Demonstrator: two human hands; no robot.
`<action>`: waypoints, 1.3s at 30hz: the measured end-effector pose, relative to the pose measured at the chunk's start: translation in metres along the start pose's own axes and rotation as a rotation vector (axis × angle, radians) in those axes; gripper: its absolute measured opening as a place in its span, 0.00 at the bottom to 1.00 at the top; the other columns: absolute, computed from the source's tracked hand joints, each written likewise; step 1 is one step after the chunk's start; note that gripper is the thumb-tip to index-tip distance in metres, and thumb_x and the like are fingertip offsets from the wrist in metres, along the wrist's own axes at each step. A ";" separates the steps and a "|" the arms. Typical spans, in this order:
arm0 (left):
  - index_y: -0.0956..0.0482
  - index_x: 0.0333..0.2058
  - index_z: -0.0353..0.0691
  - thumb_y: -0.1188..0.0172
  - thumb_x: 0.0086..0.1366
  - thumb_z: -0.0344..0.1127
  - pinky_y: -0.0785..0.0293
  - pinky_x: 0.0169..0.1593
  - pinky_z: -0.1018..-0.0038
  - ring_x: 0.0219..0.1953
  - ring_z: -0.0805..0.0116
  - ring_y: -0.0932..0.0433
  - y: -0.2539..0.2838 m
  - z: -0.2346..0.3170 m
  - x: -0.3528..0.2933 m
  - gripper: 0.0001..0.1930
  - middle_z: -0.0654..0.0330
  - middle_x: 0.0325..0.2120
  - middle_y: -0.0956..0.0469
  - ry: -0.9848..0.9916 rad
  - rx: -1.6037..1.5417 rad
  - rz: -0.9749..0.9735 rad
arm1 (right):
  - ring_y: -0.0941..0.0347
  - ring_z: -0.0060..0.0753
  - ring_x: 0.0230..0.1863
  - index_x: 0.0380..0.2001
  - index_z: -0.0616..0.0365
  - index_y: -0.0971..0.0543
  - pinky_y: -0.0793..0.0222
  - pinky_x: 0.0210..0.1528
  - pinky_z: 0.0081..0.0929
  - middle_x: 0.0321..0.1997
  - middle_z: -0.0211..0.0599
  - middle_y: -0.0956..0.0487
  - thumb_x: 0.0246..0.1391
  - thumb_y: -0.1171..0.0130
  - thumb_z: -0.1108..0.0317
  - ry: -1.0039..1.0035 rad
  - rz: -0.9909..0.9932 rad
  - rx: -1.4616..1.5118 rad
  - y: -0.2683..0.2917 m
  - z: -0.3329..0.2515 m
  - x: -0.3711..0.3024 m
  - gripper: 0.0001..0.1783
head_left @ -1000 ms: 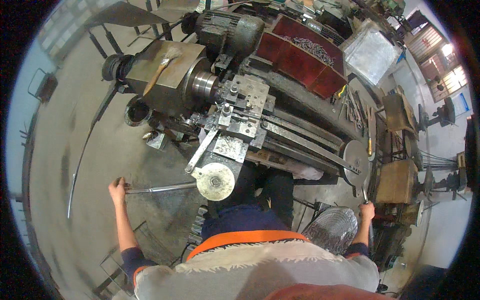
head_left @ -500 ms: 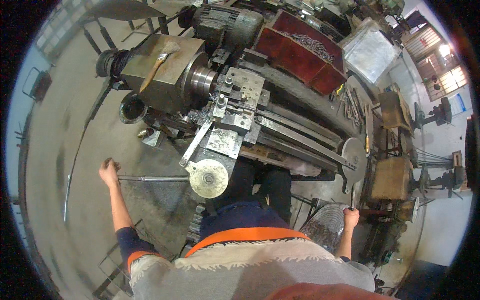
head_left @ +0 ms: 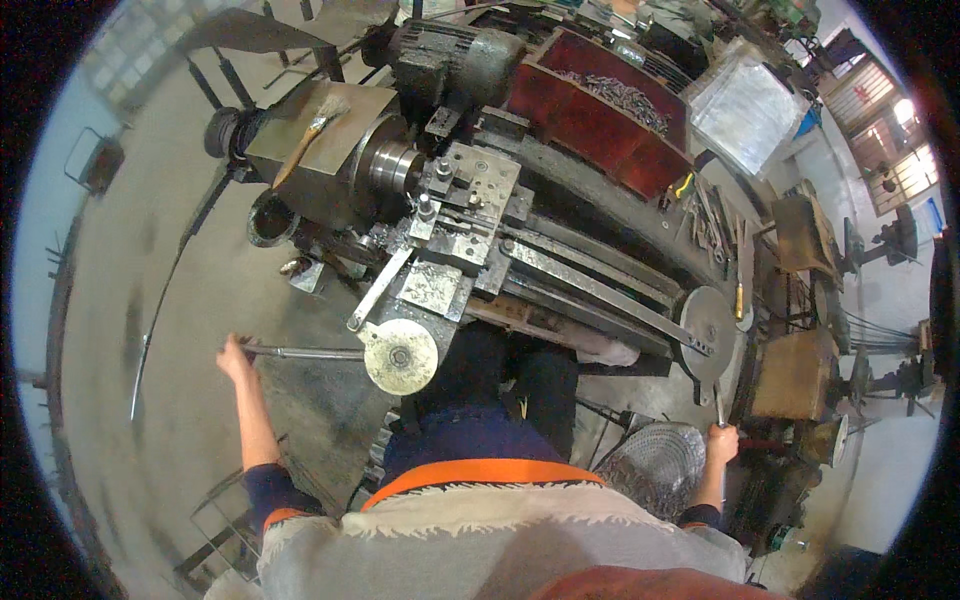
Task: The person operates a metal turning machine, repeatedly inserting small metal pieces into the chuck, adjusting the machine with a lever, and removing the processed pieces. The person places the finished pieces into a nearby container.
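A: Head view, what did the hands have?

B: Left hand (head_left: 236, 356) was at left of centre, fingers wrapped around the end of a long steel rod (head_left: 300, 352). The rod ran level to the right from the fist and passed behind the round handwheel (head_left: 400, 356) near frame centre.

A: Right hand?

B: Right hand (head_left: 722, 444) sat at lower right, closed around the bottom end of a thin metal handle (head_left: 717, 402) that rose toward the round disc (head_left: 706, 322) at the tail end of the lathe (head_left: 480, 200). Couldn't tell what the handle belonged to.

A: Hands near each other?

B: No, well apart, one on each side of the person's body. Arms spread, dark sleeves with orange cuffs.

A: Machine layout?

B: The lathe ran diagonally from upper left to right of centre. Headstock at upper left with a paintbrush (head_left: 308, 134) lying on its top. The chuck (head_left: 392, 166) faced right, the tool post (head_left: 470, 185) just beside it. The bed rails ran down-right to the disc.

A: Anything else around?

B: A red chip tray (head_left: 600, 120) behind the bed, upper centre, with swarf in it. A wire mesh basket (head_left: 655, 460) on the floor, just left of the right hand. A dark round bucket (head_left: 268, 218) below the headstock, on the left.
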State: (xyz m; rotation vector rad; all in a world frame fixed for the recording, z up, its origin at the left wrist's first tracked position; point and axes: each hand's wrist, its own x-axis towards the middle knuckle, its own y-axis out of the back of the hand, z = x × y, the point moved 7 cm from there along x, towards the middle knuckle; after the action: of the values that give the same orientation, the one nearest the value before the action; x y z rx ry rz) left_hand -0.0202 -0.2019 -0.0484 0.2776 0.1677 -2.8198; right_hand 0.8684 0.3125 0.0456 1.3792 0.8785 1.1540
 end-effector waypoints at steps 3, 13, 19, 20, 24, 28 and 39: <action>0.31 0.20 0.21 0.53 0.47 0.23 0.25 0.22 0.69 0.16 0.60 0.25 -0.053 0.010 0.001 0.07 0.48 0.18 0.27 -0.043 0.096 0.070 | 0.26 0.55 0.34 0.26 0.64 0.23 0.31 0.37 0.44 0.30 0.53 0.23 0.36 0.48 0.55 0.036 -0.026 -0.076 -0.028 0.024 0.047 0.21; 0.33 0.24 0.26 0.52 0.49 0.22 0.26 0.17 0.72 0.13 0.62 0.26 -0.212 0.030 -0.015 0.03 0.51 0.15 0.28 -0.045 0.252 -0.310 | 0.28 0.56 0.39 0.28 0.66 0.25 0.32 0.42 0.44 0.34 0.58 0.25 0.39 0.49 0.54 -0.106 -0.142 -0.092 -0.024 0.004 0.019 0.22; 0.34 0.27 0.27 0.51 0.51 0.23 0.26 0.17 0.72 0.13 0.62 0.25 -0.226 0.010 -0.007 0.05 0.52 0.15 0.28 0.005 0.085 -0.376 | 0.26 0.55 0.30 0.26 0.64 0.29 0.30 0.36 0.47 0.28 0.55 0.24 0.41 0.47 0.50 -0.079 -0.090 -0.096 -0.045 0.024 -0.024 0.24; 0.34 0.27 0.27 0.51 0.52 0.23 0.26 0.17 0.72 0.14 0.62 0.25 -0.227 0.009 -0.005 0.05 0.52 0.15 0.28 0.012 0.062 -0.372 | 0.26 0.56 0.33 0.28 0.66 0.27 0.31 0.37 0.46 0.30 0.56 0.24 0.40 0.46 0.50 -0.089 -0.106 -0.073 -0.052 0.031 -0.026 0.25; 0.34 0.27 0.27 0.51 0.52 0.24 0.26 0.17 0.72 0.14 0.62 0.25 -0.217 0.026 -0.024 0.05 0.53 0.15 0.28 -0.012 0.012 -0.354 | 0.29 0.58 0.42 0.31 0.68 0.23 0.34 0.44 0.42 0.37 0.61 0.25 0.35 0.50 0.58 -0.230 -0.202 0.011 -0.006 -0.019 -0.046 0.23; 0.34 0.26 0.27 0.50 0.51 0.25 0.26 0.16 0.72 0.13 0.63 0.26 -0.214 0.026 -0.016 0.05 0.53 0.16 0.28 -0.058 0.127 -0.354 | 0.29 0.59 0.41 0.31 0.66 0.24 0.34 0.44 0.43 0.36 0.60 0.25 0.35 0.50 0.55 -0.240 -0.206 0.091 -0.016 -0.006 -0.036 0.24; 0.32 0.25 0.28 0.53 0.49 0.24 0.30 0.14 0.74 0.11 0.65 0.28 -0.219 0.012 -0.001 0.04 0.53 0.14 0.28 -0.064 0.234 -0.410 | 0.27 0.45 0.39 0.31 0.58 0.27 0.31 0.37 0.46 0.37 0.42 0.24 0.40 0.48 0.57 -0.100 0.040 -0.374 -0.014 0.002 0.114 0.17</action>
State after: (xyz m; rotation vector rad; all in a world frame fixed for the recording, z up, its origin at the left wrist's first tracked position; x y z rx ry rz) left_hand -0.0886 0.0047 -0.0181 0.2248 -0.1388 -3.2549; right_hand 0.9013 0.4225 0.0510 1.1383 0.5322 1.1983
